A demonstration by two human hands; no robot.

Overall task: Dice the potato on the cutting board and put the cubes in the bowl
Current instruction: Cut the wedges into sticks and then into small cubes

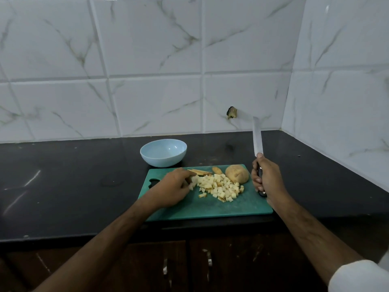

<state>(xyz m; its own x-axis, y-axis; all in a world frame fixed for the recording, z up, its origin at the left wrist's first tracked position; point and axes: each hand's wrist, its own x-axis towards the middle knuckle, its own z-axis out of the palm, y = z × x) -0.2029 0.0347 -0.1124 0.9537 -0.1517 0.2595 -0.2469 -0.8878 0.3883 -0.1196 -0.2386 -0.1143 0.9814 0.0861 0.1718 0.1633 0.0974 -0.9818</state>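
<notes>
Dim, even light, soft glare streaks on the counter's (63,186) left part, wide-angle bending of the wall tiles (147,49) toward the edges.

We find no text, label, brand, number or sign that can be read anywhere in this view.
</notes>
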